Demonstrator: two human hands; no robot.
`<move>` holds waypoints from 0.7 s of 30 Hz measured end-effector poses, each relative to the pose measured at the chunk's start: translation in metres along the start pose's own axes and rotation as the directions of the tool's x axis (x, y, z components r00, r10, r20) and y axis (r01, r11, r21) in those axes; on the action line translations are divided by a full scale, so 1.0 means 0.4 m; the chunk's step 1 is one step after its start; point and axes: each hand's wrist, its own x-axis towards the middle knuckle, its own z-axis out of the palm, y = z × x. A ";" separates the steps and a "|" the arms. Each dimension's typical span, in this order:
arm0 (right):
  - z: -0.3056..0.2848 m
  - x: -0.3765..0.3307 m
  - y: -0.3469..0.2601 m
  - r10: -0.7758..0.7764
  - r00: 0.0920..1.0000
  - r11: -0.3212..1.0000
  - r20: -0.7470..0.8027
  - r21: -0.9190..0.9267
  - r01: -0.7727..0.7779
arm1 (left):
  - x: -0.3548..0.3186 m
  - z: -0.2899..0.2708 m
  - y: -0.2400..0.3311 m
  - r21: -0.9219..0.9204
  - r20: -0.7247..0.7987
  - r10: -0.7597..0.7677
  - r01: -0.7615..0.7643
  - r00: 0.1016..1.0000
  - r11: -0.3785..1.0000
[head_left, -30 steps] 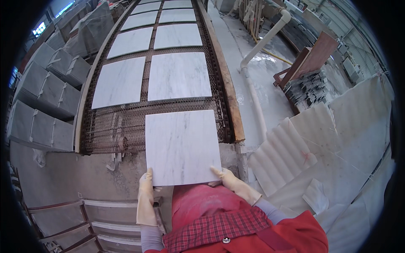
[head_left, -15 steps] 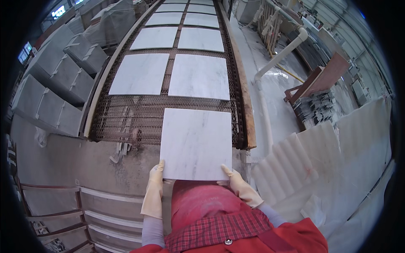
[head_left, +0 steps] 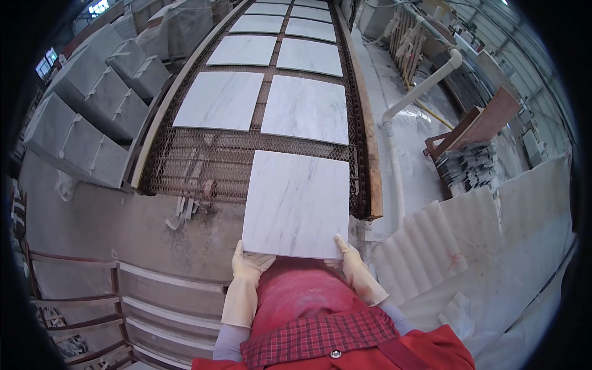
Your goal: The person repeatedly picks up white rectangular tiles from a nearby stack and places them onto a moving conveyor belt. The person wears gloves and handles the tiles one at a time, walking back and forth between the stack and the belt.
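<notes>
In the head view, the gloved left hand point(head_left: 251, 266) holds the near left corner of a white slab point(head_left: 297, 206), fingers beneath; the gloved right hand point(head_left: 353, 264) clasps its near right corner, thumb on top. The slab is at the near end of a mesh conveyor point(head_left: 231, 151), right of centre; similar slabs point(head_left: 305, 110) lie farther along.

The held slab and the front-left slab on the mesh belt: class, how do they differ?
The held slab is gripped by the left hand and right hand; the front-left slab lies on the mesh belt, untouched. The held slab shows clearer grey veins; the front-left slab's look fainter. Both are pale and four-sided.
</notes>
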 end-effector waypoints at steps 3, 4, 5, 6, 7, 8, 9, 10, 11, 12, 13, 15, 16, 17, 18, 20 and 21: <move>-0.011 0.006 0.001 0.007 1.000 1.000 0.018 -0.022 -0.007 | 0.008 0.007 -0.002 -0.093 -0.044 -0.031 0.026 0.999 0.995; -0.021 0.013 0.002 0.010 1.000 0.999 0.028 -0.041 -0.009 | 0.010 0.009 -0.004 -0.117 -0.051 -0.038 0.032 0.998 0.993; -0.029 0.017 0.002 0.013 0.999 0.998 0.038 -0.058 -0.011 | 0.014 0.009 -0.006 -0.128 -0.046 -0.034 0.028 0.998 0.991; -0.025 0.006 -0.008 0.001 0.999 0.994 0.034 -0.114 0.003 | 0.017 0.007 -0.007 -0.140 -0.043 -0.026 0.020 0.999 0.990; -0.018 -0.011 -0.023 -0.012 0.999 0.986 0.030 -0.168 0.017 | 0.020 0.006 -0.007 -0.151 -0.039 -0.019 0.013 0.999 0.988; -0.015 -0.020 -0.034 -0.024 0.999 0.975 0.026 -0.222 0.029 | 0.022 0.007 -0.006 -0.165 -0.034 -0.025 0.019 0.999 0.986; -0.026 -0.014 -0.041 -0.039 0.998 0.947 0.045 -0.317 0.052 | 0.017 0.012 -0.004 -0.176 -0.029 -0.031 0.025 0.999 0.984; -0.044 -0.005 -0.049 -0.053 0.996 0.910 0.065 -0.407 0.075 | 0.016 0.016 -0.001 -0.188 -0.024 -0.036 0.031 0.999 0.982; -0.057 0.000 -0.057 -0.063 0.994 0.864 0.087 -0.494 0.098 | 0.023 0.010 -0.003 -0.170 -0.022 -0.037 0.032 0.999 0.985; -0.054 -0.006 -0.071 -0.048 0.997 0.826 0.064 -0.559 0.075 | 0.026 0.000 -0.001 -0.153 -0.024 -0.035 0.031 0.999 0.988; -0.048 -0.021 -0.091 -0.034 0.999 0.783 0.040 -0.620 0.052 | 0.030 -0.006 0.000 -0.136 -0.025 -0.033 0.029 0.999 0.990; -0.050 -0.024 -0.113 -0.005 1.000 0.724 0.031 -0.690 0.024 | 0.023 -0.002 0.008 0.023 -0.094 -0.054 0.056 0.994 0.998; -0.060 -0.020 -0.120 0.013 0.999 0.712 0.045 -0.702 0.022 | 0.012 0.006 0.013 0.103 -0.130 -0.062 0.075 0.990 0.992; -0.068 -0.016 -0.121 0.025 0.998 0.707 0.051 -0.707 0.018 | 0.001 0.014 0.018 0.249 -0.143 -0.038 0.073 0.989 0.966; -0.072 -0.010 -0.124 0.036 0.997 0.701 0.061 -0.713 0.018 | -0.012 0.022 0.025 0.387 -0.151 -0.008 0.067 0.988 0.920; -0.075 -0.004 -0.126 0.044 0.997 0.706 0.064 -0.708 0.014 | -0.016 0.022 0.035 0.560 -0.138 0.020 0.062 0.990 0.826; -0.073 -0.002 -0.128 0.047 0.997 0.708 0.067 -0.706 0.014 | -0.013 0.015 0.041 0.601 -0.122 0.019 0.059 0.992 0.797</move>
